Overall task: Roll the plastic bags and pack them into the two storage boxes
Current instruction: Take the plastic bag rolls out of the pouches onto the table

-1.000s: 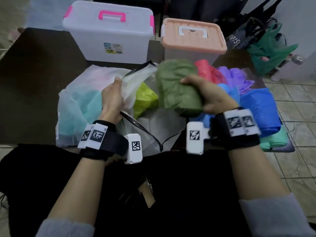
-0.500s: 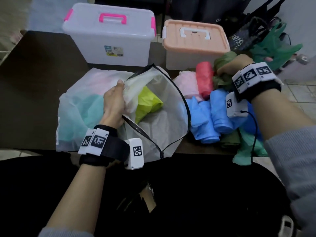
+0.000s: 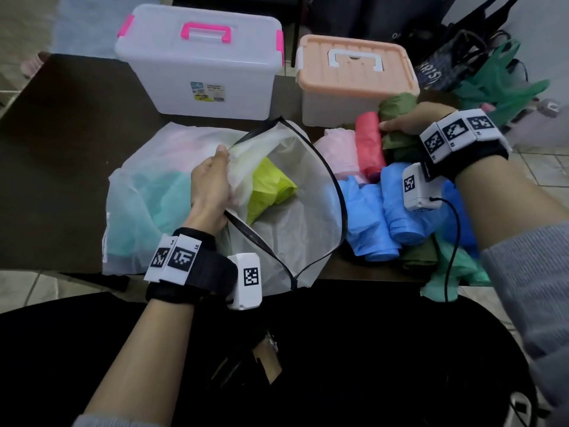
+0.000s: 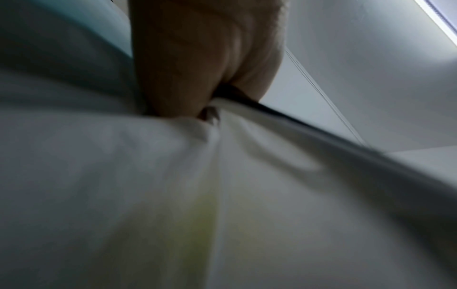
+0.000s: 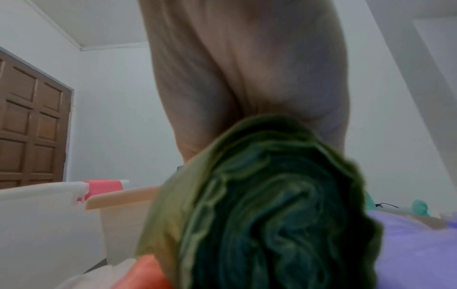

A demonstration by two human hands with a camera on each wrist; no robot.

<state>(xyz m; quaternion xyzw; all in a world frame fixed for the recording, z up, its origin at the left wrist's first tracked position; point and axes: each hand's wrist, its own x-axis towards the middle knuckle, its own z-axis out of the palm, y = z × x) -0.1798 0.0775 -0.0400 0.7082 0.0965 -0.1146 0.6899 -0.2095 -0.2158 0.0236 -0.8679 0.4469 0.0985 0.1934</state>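
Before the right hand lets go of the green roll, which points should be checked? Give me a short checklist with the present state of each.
1. Right hand grips the olive green roll: ok.
2. Roll keeps its rolled form; layers show at its end in the right wrist view: ok.
3. Roll sits next to the red roll, in front of the peach-lidded box: ok.
4. Peach-lidded box open for packing: not ok, lid is on.
5. Pink-handled box open: not ok, lid is on.
6. Left hand holds the white mesh bag open: ok.
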